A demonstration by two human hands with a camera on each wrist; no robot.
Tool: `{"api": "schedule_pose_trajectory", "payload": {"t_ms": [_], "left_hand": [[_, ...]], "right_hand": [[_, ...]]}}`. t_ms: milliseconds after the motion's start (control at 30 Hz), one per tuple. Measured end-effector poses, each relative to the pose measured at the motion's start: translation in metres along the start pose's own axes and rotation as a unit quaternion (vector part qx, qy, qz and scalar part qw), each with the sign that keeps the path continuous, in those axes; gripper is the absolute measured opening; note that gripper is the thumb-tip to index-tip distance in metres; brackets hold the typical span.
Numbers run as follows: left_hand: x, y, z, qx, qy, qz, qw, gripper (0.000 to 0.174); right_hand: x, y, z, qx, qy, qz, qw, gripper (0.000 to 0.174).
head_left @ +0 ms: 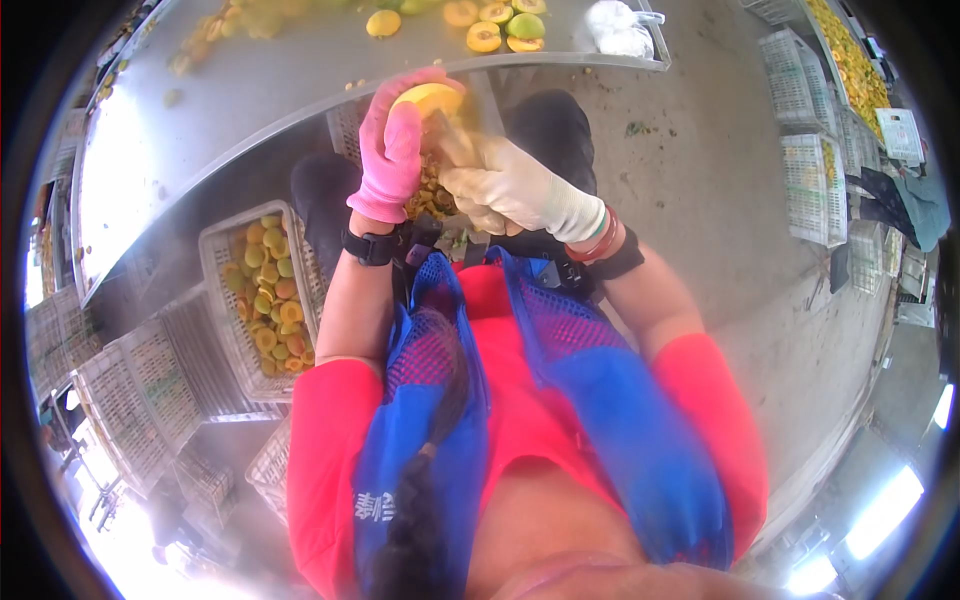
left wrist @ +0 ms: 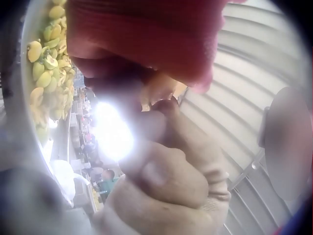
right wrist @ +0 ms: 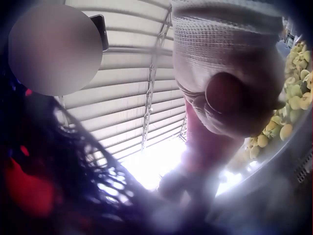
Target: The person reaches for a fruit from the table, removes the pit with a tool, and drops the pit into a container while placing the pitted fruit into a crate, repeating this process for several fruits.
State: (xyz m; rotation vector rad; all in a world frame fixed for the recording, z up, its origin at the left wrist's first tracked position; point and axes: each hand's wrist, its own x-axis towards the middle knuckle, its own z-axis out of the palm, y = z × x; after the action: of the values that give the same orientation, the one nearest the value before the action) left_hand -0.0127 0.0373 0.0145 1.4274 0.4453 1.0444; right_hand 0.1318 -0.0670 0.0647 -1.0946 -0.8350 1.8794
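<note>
My left hand (head_left: 390, 150), in a pink glove, grips a yellow fruit (head_left: 430, 98) in front of my chest, just below the edge of a metal table (head_left: 250, 90). My right hand (head_left: 500, 185), in a white glove, is pressed against the fruit from the right with its fingers curled. The spot where they meet is blurred, so I cannot tell whether it holds anything. The left wrist view shows the pink glove (left wrist: 146, 34) above the white glove (left wrist: 171, 186). The right wrist view shows the white glove (right wrist: 225, 63) close up.
Halved yellow-green fruit (head_left: 500, 25) lie on the table top. A white crate (head_left: 215, 250) full of fruit stands on the floor at the left, beside empty crates (head_left: 130, 390). More stacked crates (head_left: 810, 170) stand on the concrete floor at the right.
</note>
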Motion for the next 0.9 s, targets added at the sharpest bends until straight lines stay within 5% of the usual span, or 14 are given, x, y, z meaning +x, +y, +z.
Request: {"api": "schedule_pose_trajectory", "payload": {"t_ms": [100,200,267,400,467,500,567,700,767,800,900], "left_hand": [[0.004,-0.002,-0.003,0.014,-0.022,0.002,1.000,0.063],[0.007,0.004,0.006,0.072,-0.007,-0.031,0.997,0.054],[0.011,0.025,0.015,0.069,0.027,-0.072,0.995,0.056],[0.007,0.036,0.023,-0.017,0.130,-0.168,0.977,0.049],[0.006,0.024,0.020,-0.007,0.140,-0.128,0.982,0.050],[0.005,0.018,0.019,0.001,0.152,-0.089,0.984,0.051],[0.009,0.021,0.024,0.004,0.150,-0.080,0.985,0.052],[0.011,0.020,0.032,-0.001,0.185,-0.057,0.981,0.054],[0.011,0.018,0.031,0.033,0.185,-0.059,0.980,0.065],[0.011,0.017,0.030,0.068,0.185,-0.061,0.979,0.076],[0.012,0.020,0.025,0.063,0.162,-0.081,0.981,0.074]], "right_hand": [[0.002,0.000,-0.001,-0.026,-0.009,-0.007,1.000,0.015],[0.021,0.027,-0.002,-0.133,0.123,-0.086,0.980,0.015],[0.042,0.053,-0.012,-0.361,0.225,-0.391,0.816,0.017],[0.027,0.040,0.002,-0.282,0.181,-0.318,0.887,0.022],[0.009,0.012,0.009,-0.060,0.052,0.006,0.997,0.026],[0.015,0.023,0.006,-0.061,0.053,0.007,0.997,0.026],[0.032,0.049,0.001,-0.256,0.139,-0.297,0.909,0.027],[0.027,0.036,0.005,-0.335,0.182,-0.311,0.870,0.028],[0.016,0.018,0.012,-0.133,0.077,-0.133,0.979,0.027],[0.014,0.016,0.011,-0.132,0.076,-0.132,0.979,0.027],[0.011,0.009,0.007,-0.145,0.055,-0.063,0.986,0.023]]}}
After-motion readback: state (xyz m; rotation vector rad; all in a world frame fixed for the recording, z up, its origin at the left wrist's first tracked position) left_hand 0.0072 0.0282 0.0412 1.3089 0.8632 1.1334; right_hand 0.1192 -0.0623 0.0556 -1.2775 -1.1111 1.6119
